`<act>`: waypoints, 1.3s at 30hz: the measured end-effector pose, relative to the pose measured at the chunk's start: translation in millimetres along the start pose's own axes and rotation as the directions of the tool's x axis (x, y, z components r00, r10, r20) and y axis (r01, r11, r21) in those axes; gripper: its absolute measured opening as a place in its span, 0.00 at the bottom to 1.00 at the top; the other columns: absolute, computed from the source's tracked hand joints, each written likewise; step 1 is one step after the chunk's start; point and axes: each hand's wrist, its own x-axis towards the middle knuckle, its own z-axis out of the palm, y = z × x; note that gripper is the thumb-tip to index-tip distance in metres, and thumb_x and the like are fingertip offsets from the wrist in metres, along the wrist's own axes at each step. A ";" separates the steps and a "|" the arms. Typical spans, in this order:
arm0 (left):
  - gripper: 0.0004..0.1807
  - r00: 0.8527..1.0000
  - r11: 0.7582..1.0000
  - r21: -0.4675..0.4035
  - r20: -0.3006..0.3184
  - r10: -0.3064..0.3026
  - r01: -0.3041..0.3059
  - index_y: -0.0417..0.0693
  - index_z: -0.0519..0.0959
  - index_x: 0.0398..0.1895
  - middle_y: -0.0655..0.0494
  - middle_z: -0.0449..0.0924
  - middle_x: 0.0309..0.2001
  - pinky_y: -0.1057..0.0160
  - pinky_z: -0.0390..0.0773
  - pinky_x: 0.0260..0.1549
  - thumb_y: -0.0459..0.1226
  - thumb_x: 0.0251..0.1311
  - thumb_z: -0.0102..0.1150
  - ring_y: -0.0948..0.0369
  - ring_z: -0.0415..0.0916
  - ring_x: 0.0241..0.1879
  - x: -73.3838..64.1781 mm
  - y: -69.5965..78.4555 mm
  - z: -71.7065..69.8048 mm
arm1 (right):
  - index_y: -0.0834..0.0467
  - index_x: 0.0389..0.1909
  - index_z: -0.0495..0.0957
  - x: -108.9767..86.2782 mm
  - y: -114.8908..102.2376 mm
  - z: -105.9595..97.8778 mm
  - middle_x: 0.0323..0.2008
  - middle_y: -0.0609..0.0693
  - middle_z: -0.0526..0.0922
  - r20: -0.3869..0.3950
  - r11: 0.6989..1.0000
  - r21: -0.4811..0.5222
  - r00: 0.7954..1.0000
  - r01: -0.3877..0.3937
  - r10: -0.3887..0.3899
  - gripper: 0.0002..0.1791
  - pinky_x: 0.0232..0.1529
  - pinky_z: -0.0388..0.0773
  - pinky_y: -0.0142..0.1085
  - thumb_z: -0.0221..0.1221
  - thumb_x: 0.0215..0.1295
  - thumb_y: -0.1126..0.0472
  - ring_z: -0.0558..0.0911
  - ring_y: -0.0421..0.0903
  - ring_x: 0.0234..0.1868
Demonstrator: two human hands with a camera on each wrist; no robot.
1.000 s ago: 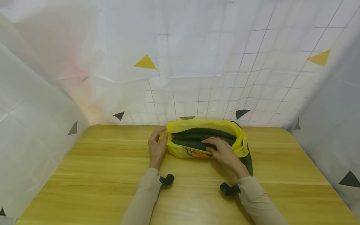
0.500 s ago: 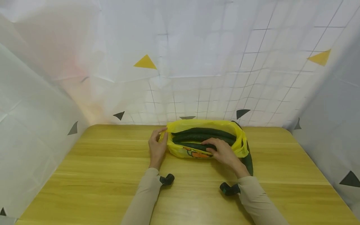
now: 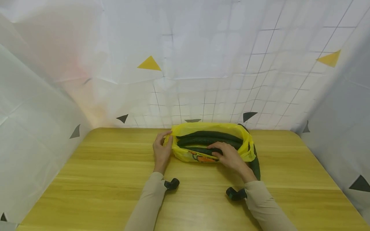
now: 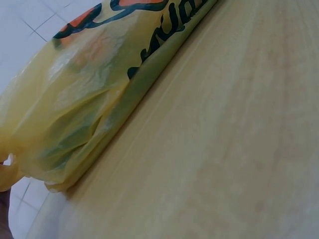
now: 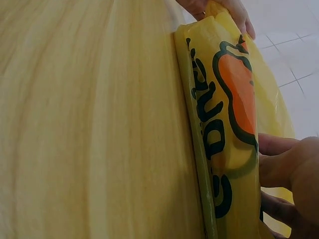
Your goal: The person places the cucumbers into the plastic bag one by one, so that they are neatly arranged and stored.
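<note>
A yellow plastic bag (image 3: 180,155) with an orange and dark print lies on its base, its mouth spread toward me. Inside it, side by side, are a back cucumber (image 3: 208,134), a middle cucumber (image 3: 202,140) and a front cucumber (image 3: 195,149). My left hand (image 3: 162,152) pinches the bag's left end. Over the near rim, my right hand (image 3: 231,156) reaches in and holds the front cucumber, covering its right part. The right wrist view shows the fingers (image 5: 279,167) of that hand partly behind the bag's printed wall (image 5: 234,94).
Another cucumber (image 3: 255,168) lies outside, along the bag's right end. The wooden table (image 3: 101,179) ends at a white sheet (image 3: 196,64) with grid lines and triangles. Black wrist devices, a left one (image 3: 172,184) and a right one (image 3: 236,194), stick out from the sleeves.
Between the first frame and now, the front cucumber has shifted slightly toward the near wall of the bag, widening the gap behind it. Both hands stay almost in place.
</note>
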 end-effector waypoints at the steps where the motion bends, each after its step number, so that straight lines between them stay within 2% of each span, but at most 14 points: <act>1: 0.13 1.000 1.000 0.001 0.002 0.002 -0.002 0.35 0.78 0.49 0.37 0.76 0.52 0.47 0.68 0.61 0.30 0.62 0.57 0.45 0.71 0.57 -0.1 0.3 -0.1 | 0.52 0.51 0.79 -0.1 0.1 0.0 0.50 0.49 0.83 0.000 1.000 -0.002 1.000 0.001 -0.001 0.15 0.53 0.75 0.51 0.60 0.63 0.64 0.80 0.52 0.51; 11: 0.13 1.000 1.000 0.013 -0.001 0.004 -0.004 0.37 0.79 0.49 0.42 0.78 0.51 0.50 0.69 0.61 0.31 0.62 0.57 0.51 0.73 0.56 0.0 1.0 1.9 | 0.52 0.51 0.80 -0.9 1.4 -1.0 0.50 0.49 0.83 -0.005 1.000 0.000 1.000 0.008 -0.008 0.15 0.52 0.75 0.50 0.60 0.63 0.64 0.80 0.52 0.51; 21: 0.13 1.000 1.000 0.002 0.006 -0.002 0.002 0.36 0.79 0.49 0.39 0.77 0.51 0.48 0.67 0.62 0.31 0.62 0.56 0.46 0.71 0.57 -2.2 -0.9 3.1 | 0.54 0.52 0.78 -3.6 2.4 -0.5 0.51 0.51 0.81 0.041 1.000 0.001 0.999 0.014 -0.015 0.16 0.55 0.73 0.51 0.58 0.64 0.64 0.79 0.52 0.52; 39: 0.14 0.999 1.000 -0.005 0.023 -0.026 0.026 0.36 0.78 0.50 0.40 0.77 0.52 0.49 0.66 0.63 0.32 0.62 0.57 0.50 0.72 0.58 -2.0 0.7 0.1 | 0.54 0.53 0.78 -2.8 5.1 4.8 0.52 0.50 0.81 0.028 0.999 0.047 1.000 0.000 -0.002 0.16 0.55 0.74 0.50 0.58 0.64 0.63 0.78 0.53 0.54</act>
